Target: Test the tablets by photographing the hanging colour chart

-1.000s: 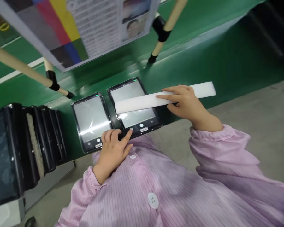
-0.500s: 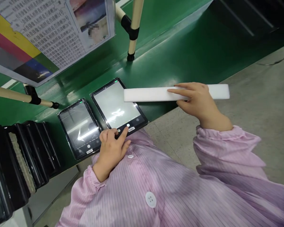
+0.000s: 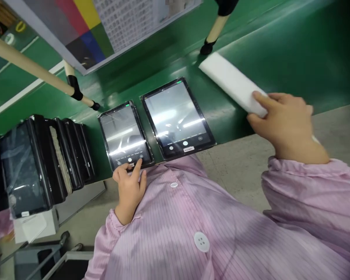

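Two tablets lie side by side on the green table, screens lit and showing what looks like a camera view. My left hand (image 3: 130,186) is at the lower edge of the left tablet (image 3: 124,134), index finger stretched onto its screen near a round icon, the other fingers loosely bent. The right tablet (image 3: 176,116) lies untouched between my hands. My right hand (image 3: 288,118) grips a white foam strip (image 3: 231,79) between thumb and fingers. The strip slants away to the upper left, right of the tablets; part of it is hidden behind the hand.
Black tablets (image 3: 43,163) stand upright in a row at the left, with a pale spacer among them. A framed chart (image 3: 105,35) with colour blocks stands at the back on beige tube legs (image 3: 214,29). The green table's (image 3: 303,58) front edge runs below the tablets.
My left hand has moved from the right tablet to the left one. My right hand has swung the foam strip off the right tablet, from level to slanted. The camera view has shifted left.
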`<state>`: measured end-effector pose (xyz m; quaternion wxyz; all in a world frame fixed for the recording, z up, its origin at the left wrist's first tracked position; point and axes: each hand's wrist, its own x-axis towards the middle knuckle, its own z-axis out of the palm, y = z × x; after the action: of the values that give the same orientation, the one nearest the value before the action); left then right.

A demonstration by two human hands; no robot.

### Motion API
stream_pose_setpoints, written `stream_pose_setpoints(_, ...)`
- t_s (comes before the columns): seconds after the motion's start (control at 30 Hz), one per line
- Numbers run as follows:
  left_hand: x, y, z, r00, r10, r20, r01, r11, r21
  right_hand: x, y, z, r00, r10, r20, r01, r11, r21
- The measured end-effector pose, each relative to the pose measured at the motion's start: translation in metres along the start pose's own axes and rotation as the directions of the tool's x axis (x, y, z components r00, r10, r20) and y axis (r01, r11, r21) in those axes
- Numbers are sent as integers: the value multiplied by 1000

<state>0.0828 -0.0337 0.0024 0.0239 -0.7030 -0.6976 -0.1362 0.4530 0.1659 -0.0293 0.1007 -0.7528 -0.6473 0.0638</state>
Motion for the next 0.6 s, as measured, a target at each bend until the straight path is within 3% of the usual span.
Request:
stream_pose_setpoints(0.03, -2, -2, 2, 1000, -21, -14, 21, 1000, 8, -2, -7, 1, 1000, 6, 27, -6, 1000, -5)
stream_pose_setpoints(0.1, -4, -3, 6, 999, -36, -32, 37, 999, 6, -7, -21, 3, 999, 13, -44, -11, 999, 38)
stream_pose_setpoints(0.17, -4, -3, 10, 999, -36, -22, 35, 999, -10, -14, -34, 7, 991, -28, -131, 52, 982, 179)
stream_pose_setpoints(0.2, -3, -3, 12, 999, -32, -4, 32, 999, -18, -18, -40, 9, 990, -68, -122, 100, 953, 285)
stream_pose_setpoints(0.27, -2, -5, 13, 999, -32, 37, 33, 999, -28, -26, -52, 15, 991, -131, 12, 101, 821, 562)
stream_pose_setpoints(0.33, -2, -15, 12, 998, -64, 29, 65, 997, -37, -34, -60, 22, 968, -150, 203, -69, 616, 785)
stream_pose_setpoints(0.43, 0, -45, 7, 976, -217, -18, 214, 973, -89, -42, -65, 30, 915, -175, 364, -290, 343, 893)
stream_pose_setpoints(0.5, 3, -69, 4, 937, -342, 73, 350, 919, -184, -44, -64, 33, 895, -227, 383, -322, 265, 909)
stream_pose_setpoints(0.6, 10, -94, 2, 838, -449, 310, 536, 782, -319, -46, -62, 35, 885, -275, 375, -309, 253, 917)
